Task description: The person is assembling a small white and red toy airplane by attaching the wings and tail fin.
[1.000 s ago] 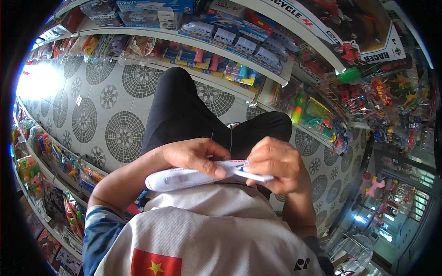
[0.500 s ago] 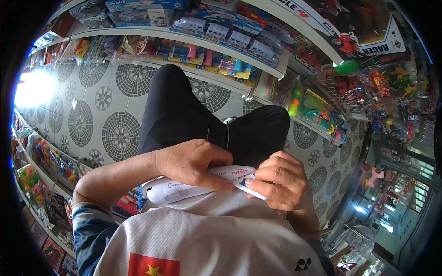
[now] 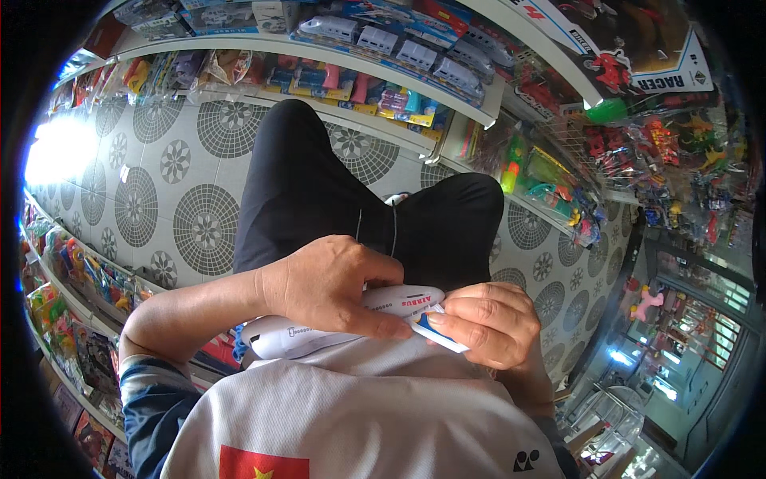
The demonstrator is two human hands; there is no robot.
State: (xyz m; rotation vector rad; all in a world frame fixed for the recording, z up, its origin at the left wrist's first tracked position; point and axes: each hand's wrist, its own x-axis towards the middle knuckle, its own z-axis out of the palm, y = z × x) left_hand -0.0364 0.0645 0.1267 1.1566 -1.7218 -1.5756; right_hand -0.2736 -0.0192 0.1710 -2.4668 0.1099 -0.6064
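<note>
Head view: toy airliner fuselage (image 3: 287,338), smooth white, apparently plastic, is held crosswise in front of the shirt (image 3: 319,407), above the lap. Body is long and rounded; blunt end with dark marking is pointed left; small dark windows and red lettering are printed on its side. Left hand (image 3: 331,283) is wrapped over the middle from above, fingers closed on it, thumb laid along the near side. Thin, flat, straight-edged white piece (image 3: 451,343) is pinched at the other end by the right hand (image 3: 495,323), fingers curled, blue patch seen by the thumb. Whether piece and fuselage are joined can't be told. Matte black trousers (image 3: 287,191) are seen beyond, over floor tiles (image 3: 207,231) patterned with mosaic circles.
</note>
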